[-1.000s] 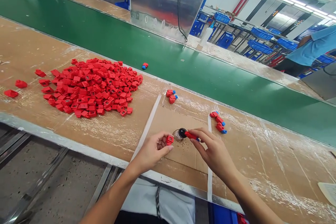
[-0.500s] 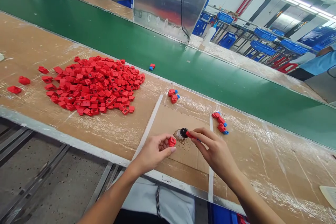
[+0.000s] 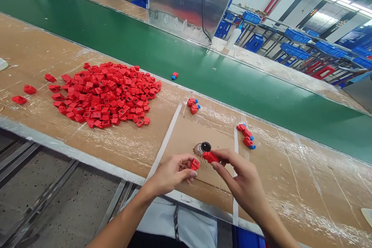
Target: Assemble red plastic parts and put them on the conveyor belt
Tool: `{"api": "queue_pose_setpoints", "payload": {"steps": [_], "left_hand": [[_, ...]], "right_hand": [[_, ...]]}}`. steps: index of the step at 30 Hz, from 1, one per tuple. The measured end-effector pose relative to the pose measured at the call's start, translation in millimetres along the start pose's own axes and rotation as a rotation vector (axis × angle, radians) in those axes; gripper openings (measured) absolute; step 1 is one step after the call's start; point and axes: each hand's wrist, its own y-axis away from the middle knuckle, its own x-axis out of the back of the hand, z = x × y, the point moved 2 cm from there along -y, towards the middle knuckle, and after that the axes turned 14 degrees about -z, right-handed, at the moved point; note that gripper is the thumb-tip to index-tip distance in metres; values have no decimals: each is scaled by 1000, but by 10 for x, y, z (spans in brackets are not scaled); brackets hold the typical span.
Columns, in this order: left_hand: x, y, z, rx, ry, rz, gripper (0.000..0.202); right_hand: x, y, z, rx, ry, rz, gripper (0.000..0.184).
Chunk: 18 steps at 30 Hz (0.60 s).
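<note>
My left hand (image 3: 173, 171) pinches a small red square plastic piece (image 3: 195, 164) between thumb and fingers. My right hand (image 3: 238, 176) grips a red tool or part (image 3: 210, 157) with its tip toward the left hand's piece. Just behind both hands a small round jar with a black inside (image 3: 202, 148) sits on the cardboard-covered bench (image 3: 136, 143). A big heap of red square pieces (image 3: 104, 95) lies to the left.
Assembled red-and-blue parts lie in a group (image 3: 193, 105) near the belt and another group (image 3: 246, 137) to the right. One red-and-blue part (image 3: 174, 75) rides on the green conveyor belt (image 3: 232, 81). Blue crates (image 3: 293, 38) stand on racks beyond.
My right hand drew the red tool back from the jar toward me, close to the left hand's piece. The part on the belt drifted right. A person in blue at the far right left the view.
</note>
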Motion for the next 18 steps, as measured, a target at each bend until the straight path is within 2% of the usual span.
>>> {"api": "queue_pose_setpoints", "payload": {"steps": [6,18], "left_hand": [[-12,19,21,13,-20,-9,28],[7,49,6,55,-131,-61,25]], "right_hand": [[-202,88,21,-3,-77,-35,16],[-367,159,48,12,-74,-99,16]]}}
